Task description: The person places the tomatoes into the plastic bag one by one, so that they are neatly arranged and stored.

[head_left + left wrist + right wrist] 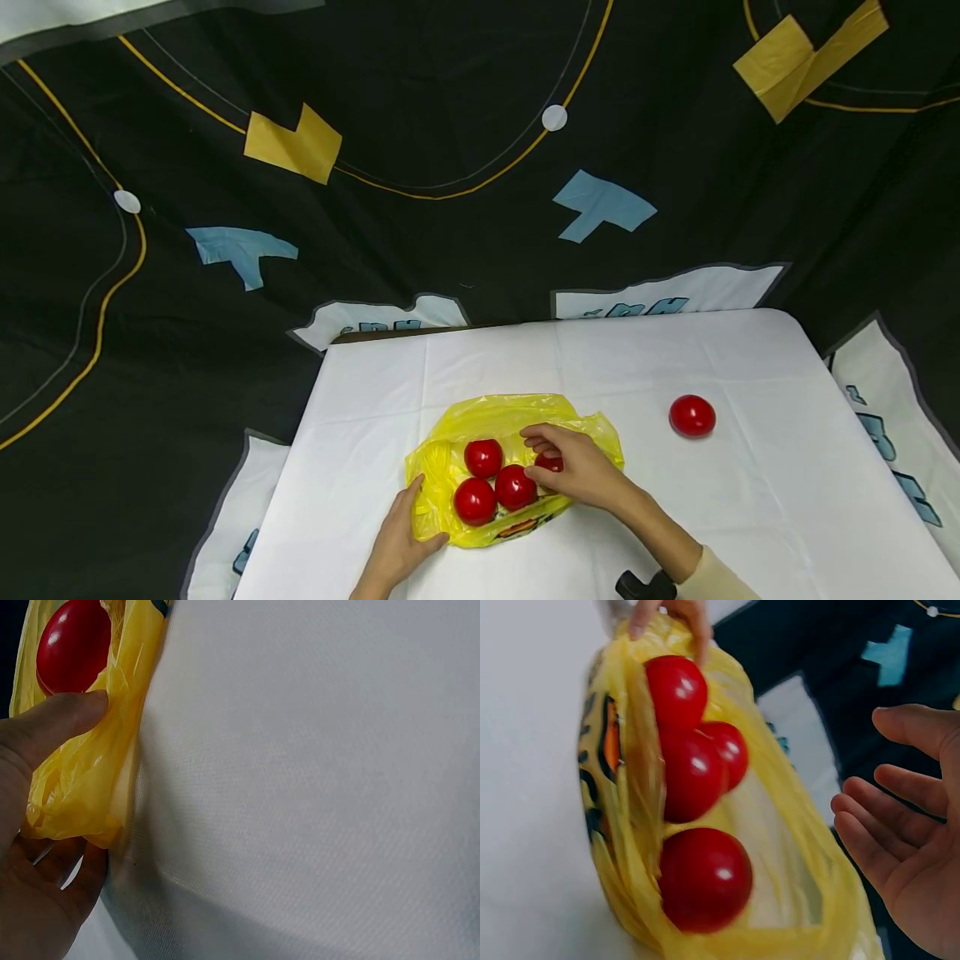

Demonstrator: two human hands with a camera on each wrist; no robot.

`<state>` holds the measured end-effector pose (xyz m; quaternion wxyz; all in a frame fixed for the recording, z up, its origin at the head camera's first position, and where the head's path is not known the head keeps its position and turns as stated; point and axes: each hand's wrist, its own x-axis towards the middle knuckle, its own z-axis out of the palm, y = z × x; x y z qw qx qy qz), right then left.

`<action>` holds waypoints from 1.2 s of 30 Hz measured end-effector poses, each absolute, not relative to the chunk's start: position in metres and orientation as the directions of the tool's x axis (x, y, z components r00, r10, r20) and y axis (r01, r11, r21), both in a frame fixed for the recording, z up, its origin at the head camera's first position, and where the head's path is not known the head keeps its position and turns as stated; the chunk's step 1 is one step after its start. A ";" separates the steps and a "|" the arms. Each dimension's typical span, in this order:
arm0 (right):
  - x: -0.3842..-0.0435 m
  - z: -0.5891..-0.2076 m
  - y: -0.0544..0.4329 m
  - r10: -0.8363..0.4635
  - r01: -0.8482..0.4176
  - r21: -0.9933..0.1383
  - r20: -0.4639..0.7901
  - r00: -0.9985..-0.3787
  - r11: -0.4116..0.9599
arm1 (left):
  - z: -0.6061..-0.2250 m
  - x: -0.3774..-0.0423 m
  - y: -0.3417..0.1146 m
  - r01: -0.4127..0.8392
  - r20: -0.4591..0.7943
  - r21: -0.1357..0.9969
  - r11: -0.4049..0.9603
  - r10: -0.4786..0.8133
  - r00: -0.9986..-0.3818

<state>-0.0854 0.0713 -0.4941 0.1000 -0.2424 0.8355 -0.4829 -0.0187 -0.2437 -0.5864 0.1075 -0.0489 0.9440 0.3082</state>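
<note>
A yellow plastic bag (480, 415) lies on its side with its mouth spread, and several shiny red balls (475, 501) sit inside it. My left hand (401, 537) holds the bag's left end, thumb on top and fingers at its edge, as the left wrist view shows with the thumb (75, 716) beside a red ball (73, 645). Over the right part of the bag is my right hand (573, 468), its fingers loosely bent and nothing in them. In the right wrist view this hand (919, 832) stands apart from the nearest ball (706, 879).
Another red ball (692, 416) rests on the white-covered table (750, 517), right of the bag. A small black object (647, 586) shows by the right sleeve at the near edge. Dark cloth (450, 258) with yellow and blue shapes hangs beyond the table.
</note>
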 end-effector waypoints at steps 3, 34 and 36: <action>-0.084 -0.489 0.084 -0.473 -0.306 -0.858 0.085 -0.877 0.413 | -0.586 -0.019 -0.244 -0.156 -0.234 0.571 0.806 -0.022 -0.972; -0.073 -0.499 0.200 -0.145 -0.193 -0.821 0.136 -0.980 0.537 | -0.585 -0.017 -0.243 -0.144 -0.226 0.574 0.806 -0.013 -0.974; -0.073 -0.501 0.206 -0.131 -0.175 -0.820 0.123 -0.984 0.545 | -0.584 -0.017 -0.243 -0.135 -0.222 0.573 0.809 -0.005 -0.975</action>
